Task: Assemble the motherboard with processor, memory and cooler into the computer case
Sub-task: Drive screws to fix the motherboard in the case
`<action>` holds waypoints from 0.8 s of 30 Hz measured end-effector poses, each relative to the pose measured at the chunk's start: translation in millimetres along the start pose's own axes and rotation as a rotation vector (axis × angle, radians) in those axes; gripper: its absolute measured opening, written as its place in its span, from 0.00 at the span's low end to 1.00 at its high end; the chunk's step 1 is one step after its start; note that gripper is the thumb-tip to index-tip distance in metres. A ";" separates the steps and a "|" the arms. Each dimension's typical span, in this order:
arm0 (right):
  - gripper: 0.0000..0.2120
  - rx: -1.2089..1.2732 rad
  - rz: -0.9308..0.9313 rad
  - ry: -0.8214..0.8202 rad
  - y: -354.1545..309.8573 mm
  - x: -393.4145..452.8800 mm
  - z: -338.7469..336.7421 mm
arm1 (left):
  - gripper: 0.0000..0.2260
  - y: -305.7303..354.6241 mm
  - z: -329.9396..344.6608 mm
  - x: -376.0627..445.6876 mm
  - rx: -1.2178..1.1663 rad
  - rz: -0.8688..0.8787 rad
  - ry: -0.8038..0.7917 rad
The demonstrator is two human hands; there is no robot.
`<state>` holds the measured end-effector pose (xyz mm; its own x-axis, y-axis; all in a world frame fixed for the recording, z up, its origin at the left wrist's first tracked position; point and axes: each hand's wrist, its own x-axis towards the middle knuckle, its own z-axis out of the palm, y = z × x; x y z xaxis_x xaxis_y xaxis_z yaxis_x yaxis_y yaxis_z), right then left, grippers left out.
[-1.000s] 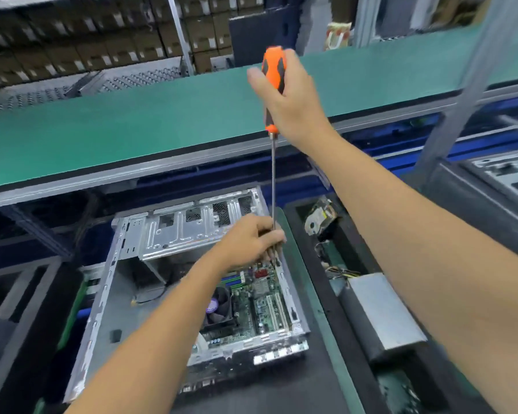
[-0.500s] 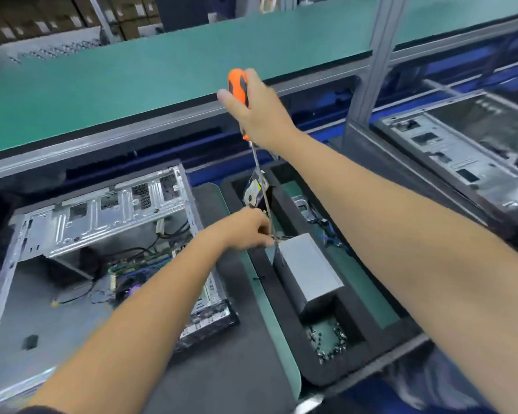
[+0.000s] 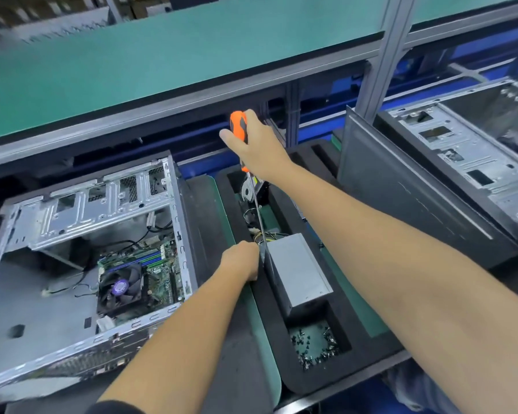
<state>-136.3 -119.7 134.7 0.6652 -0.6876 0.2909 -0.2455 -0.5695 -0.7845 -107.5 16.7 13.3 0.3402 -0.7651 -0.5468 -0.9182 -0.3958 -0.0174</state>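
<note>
Both hands on screwdriver (image 3: 253, 186): right hand (image 3: 257, 144) grips handle, left hand (image 3: 242, 259) pinches tip; case (image 3: 81, 252) left.

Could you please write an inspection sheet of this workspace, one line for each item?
Surface: dark mat under the case; black foam tray beside it.
Job's things: open computer case holds motherboard with cooler fan.
Clutter: screws in a tray pocket; grey power supply.
Grippers: right hand grips orange screwdriver; left hand curled at its tip.
Cables: black wires inside case.
Surroundings: green shelf; second case.
</note>
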 end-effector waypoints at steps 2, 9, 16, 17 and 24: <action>0.18 0.032 0.017 -0.025 4.9 -2.2 4.4 | 0.15 2.8 5.9 0.5 0.006 0.005 0.021; 0.15 0.044 0.069 -0.072 18.8 -9.6 17.5 | 0.13 2.3 17.5 3.6 -0.047 -0.027 0.145; 0.15 0.069 0.102 -0.050 22.8 -9.3 21.0 | 0.09 6.6 9.9 1.3 -0.174 -0.078 0.153; 0.15 0.079 0.107 -0.042 22.0 -8.0 20.7 | 0.10 7.9 6.4 1.5 -0.203 -0.084 0.165; 0.15 0.105 0.129 -0.002 14.9 -0.5 20.4 | 0.12 0.6 -9.3 -0.8 -0.190 -0.096 0.091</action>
<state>-125.9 -118.6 111.7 0.6347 -0.7508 0.1831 -0.2537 -0.4262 -0.8683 -106.4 12.4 21.5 0.4487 -0.7587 -0.4723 -0.8291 -0.5506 0.0969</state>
